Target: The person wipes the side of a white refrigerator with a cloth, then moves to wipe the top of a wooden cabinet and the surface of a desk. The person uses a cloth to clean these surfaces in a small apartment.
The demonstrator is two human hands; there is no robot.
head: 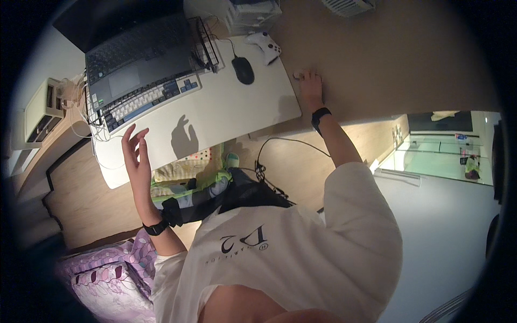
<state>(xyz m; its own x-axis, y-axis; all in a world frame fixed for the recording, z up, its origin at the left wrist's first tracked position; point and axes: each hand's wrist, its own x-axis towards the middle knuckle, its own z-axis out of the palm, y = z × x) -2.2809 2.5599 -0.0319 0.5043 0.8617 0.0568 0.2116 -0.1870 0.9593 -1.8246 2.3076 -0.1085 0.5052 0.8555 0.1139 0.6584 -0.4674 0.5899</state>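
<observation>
My left hand (136, 151) is raised over the near edge of a white desk mat or board (238, 109), its fingers apart and nothing in it. Its shadow falls on the white surface. My right hand (311, 89) rests on the brown tabletop, just right of the white surface, with its fingertips at a small pale object (299, 75) that they partly cover; whether they grip it is unclear. A black wired mouse (243, 70) and a white game controller (266, 46) lie to the left of that hand. A keyboard (149, 101) with white and blue keys sits beyond my left hand, under an open laptop (137, 60).
White cables (76, 105) hang at the left by a cream box-shaped unit (40, 111). A clear container (252, 16) stands at the back. A black cable (282, 139) loops below the table. Purple patterned bedding (109, 278) lies at lower left.
</observation>
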